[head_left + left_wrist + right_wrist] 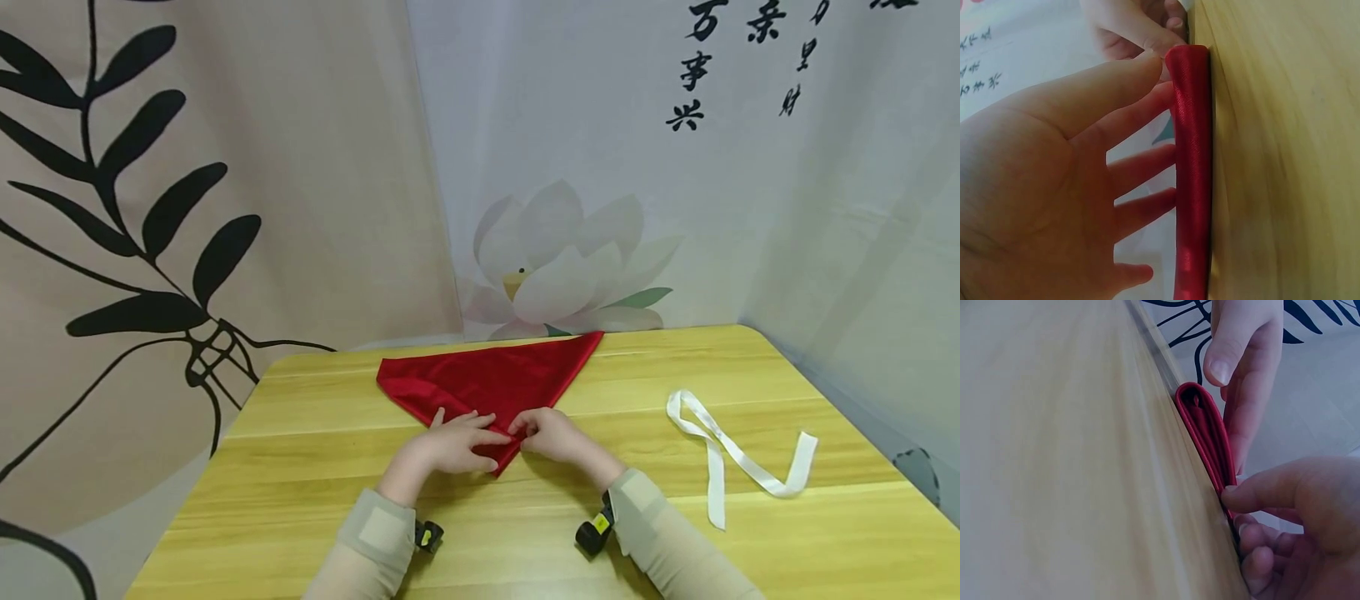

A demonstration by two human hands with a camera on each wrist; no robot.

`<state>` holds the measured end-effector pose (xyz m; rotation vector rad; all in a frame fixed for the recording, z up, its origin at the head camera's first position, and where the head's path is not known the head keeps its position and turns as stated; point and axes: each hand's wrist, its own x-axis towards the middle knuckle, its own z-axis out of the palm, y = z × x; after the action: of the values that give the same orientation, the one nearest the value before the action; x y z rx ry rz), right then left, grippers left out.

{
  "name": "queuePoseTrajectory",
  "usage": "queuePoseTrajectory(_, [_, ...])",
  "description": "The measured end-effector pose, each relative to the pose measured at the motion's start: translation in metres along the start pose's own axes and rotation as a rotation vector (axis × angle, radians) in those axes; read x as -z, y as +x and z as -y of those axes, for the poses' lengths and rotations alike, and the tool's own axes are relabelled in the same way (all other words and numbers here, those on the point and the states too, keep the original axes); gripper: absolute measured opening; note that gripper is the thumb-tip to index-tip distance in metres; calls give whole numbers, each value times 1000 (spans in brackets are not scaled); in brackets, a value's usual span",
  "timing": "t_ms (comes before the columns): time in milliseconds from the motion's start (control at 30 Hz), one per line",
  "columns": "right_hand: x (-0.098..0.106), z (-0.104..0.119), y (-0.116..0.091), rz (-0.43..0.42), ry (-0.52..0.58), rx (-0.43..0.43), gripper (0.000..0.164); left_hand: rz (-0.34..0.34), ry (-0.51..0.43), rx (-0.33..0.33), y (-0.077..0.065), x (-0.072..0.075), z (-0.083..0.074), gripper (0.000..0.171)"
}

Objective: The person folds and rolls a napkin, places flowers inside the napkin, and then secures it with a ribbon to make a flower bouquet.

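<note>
Printed backdrop (337, 167), its topmost writing cut off by the frame. Wooden table (300, 467) below, near edge out of view. Red cloth (495, 375) folded on the table in front of both arms, far edge toward the backdrop; its near corner is partly covered by hands, inner layers hard to make out. White ribbon (741, 457) loose, right of it. Left hand (456, 444) lies across the cloth, fingers spread apart, touching. Right hand (551, 435): thumb and curled fingers pinch the cloth's edge, some fingertips hidden.
</note>
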<state>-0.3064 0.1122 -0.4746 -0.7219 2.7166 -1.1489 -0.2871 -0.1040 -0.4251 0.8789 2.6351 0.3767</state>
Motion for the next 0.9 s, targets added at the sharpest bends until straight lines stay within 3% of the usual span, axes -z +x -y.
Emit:
queuePoseTrajectory(433, [0, 1, -1, 9, 33, -13, 21, 7, -27, -15, 0, -2, 3, 46])
queuePoseTrajectory(567, [1, 5, -2, 0, 73, -36, 14, 10, -44, -32, 2, -5, 6, 46])
queuePoseTrajectory(900, [1, 34, 0, 16, 187, 54, 7, 18, -89, -55, 3, -4, 12, 50])
